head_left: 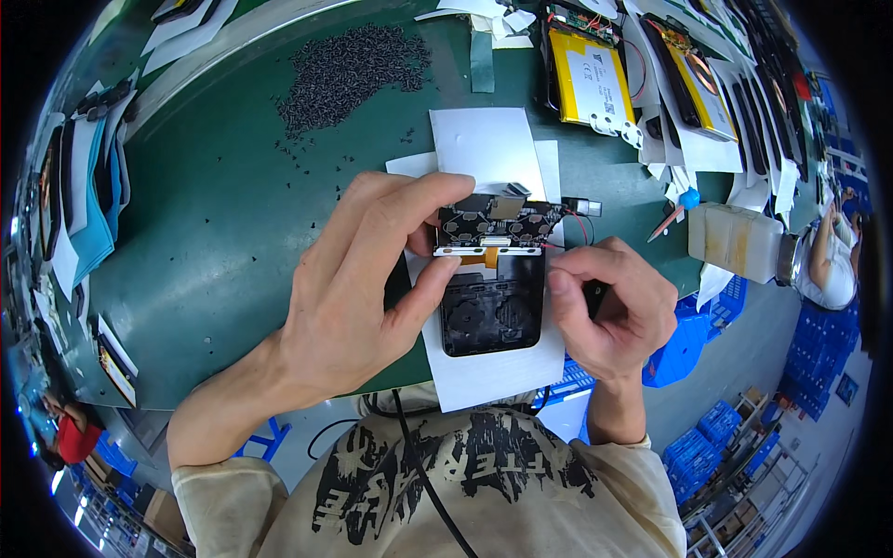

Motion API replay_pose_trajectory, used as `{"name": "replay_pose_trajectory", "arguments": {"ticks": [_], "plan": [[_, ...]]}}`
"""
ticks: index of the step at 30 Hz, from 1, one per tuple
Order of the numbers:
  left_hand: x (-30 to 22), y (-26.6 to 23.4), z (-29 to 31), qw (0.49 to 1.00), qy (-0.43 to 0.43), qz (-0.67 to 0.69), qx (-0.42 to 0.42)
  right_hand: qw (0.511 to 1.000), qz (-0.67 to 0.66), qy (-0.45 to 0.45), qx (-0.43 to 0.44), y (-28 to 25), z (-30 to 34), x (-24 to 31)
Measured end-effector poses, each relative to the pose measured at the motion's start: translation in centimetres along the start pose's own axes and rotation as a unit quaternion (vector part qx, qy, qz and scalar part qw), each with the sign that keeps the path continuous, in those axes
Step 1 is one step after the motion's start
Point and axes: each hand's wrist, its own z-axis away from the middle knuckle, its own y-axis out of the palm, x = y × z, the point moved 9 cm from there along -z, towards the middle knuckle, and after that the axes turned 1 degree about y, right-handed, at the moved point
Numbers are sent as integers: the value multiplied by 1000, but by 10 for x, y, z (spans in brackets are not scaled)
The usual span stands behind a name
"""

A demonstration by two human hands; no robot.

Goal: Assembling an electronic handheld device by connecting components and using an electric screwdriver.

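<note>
My left hand (pixel 346 270) grips the left end of a black circuit board (pixel 479 216) between thumb and forefinger. The board stands tilted above a black plastic housing (pixel 493 321), whose open inside shows. A short orange ribbon cable (pixel 491 259) hangs at the board's white lower edge. At the board's right end are a metal connector (pixel 583 206) and thin red wires. Beside the housing's right edge, my right hand (pixel 619 307) is closed, thumb against forefinger. Whatever the right fingertips pinch is too small or hidden to make out.
White sheets (pixel 484 139) lie under the housing on the green table (pixel 205 270). A pile of small black screws (pixel 353 74) spreads at the back. Yellow battery assemblies (pixel 588 74) sit back right, near a clear bottle (pixel 735 242) and a blue-topped tool (pixel 688 199). Folded sheets (pixel 88 205) stand left.
</note>
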Motion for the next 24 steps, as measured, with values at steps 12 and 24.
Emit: {"name": "replay_pose_trajectory", "arguments": {"ticks": [12,24], "plan": [[1,1,0,1000,-15,7,-1,998,-54,33,-26,-6,4,-10],[2,1,1,1000,-13,-5,5,991,-12,128,-22,-1,7,-20]]}}
